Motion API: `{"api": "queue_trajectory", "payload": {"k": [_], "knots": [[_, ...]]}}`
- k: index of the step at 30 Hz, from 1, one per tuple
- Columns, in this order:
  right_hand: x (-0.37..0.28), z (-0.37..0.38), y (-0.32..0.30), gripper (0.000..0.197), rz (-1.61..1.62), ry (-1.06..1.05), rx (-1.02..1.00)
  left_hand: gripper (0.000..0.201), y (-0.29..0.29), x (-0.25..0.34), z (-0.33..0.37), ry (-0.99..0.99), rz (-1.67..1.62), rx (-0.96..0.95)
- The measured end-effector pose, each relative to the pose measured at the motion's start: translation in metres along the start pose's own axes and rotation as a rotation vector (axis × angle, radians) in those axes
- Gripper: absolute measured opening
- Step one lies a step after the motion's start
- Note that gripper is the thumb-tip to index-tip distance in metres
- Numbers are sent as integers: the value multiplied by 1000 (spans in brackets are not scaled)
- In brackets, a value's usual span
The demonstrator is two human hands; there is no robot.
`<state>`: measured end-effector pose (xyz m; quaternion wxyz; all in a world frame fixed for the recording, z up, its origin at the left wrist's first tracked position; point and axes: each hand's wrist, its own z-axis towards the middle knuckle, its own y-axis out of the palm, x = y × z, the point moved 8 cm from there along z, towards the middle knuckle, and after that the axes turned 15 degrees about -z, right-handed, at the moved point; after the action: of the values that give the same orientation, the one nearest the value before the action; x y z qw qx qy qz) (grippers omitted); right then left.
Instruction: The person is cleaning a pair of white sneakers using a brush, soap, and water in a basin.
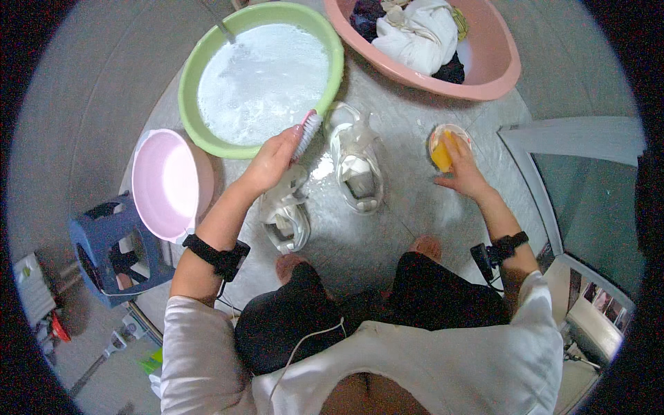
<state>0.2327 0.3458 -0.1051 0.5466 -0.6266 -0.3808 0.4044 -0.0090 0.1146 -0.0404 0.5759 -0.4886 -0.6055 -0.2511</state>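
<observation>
My left hand (pixel 273 160) is closed round a scrub brush (pixel 309 133) with a pink handle and white bristles, at the near right rim of a green basin (pixel 337 66) of foamy water. Two wet white sneakers (pixel 357 169) stand on the floor between my hands, toes pointing away from me. The nearer left sneaker (pixel 288 225) lies partly beneath my left hand and wrist. Over on the right, my right hand (pixel 465 169) has its fingers on a yellow bar (pixel 440 153), which looks like soap, in a small round dish (pixel 459 129).
A pink tub (pixel 508 76) of dark and white clothes stands at the far right. On the left, a pale pink basin (pixel 207 176) leans by a blue plastic stool (pixel 93 232). A glass-panelled door (pixel 536 162) edges the right side. My feet flank the near floor.
</observation>
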Motion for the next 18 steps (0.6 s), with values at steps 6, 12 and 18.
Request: {"api": "queue_trajectory", "payload": {"k": [6, 12, 18], "knots": [[12, 12, 26, 58, 14, 5, -90, 48, 25, -11, 3, -117, -39, -117], [54, 13, 24, 48, 645, 420, -160, 46, 39, -21, 3, -142, -85, -160], [48, 15, 29, 43, 394, 185, -159, 46, 49, -13, 10, -76, -57, -220]]}}
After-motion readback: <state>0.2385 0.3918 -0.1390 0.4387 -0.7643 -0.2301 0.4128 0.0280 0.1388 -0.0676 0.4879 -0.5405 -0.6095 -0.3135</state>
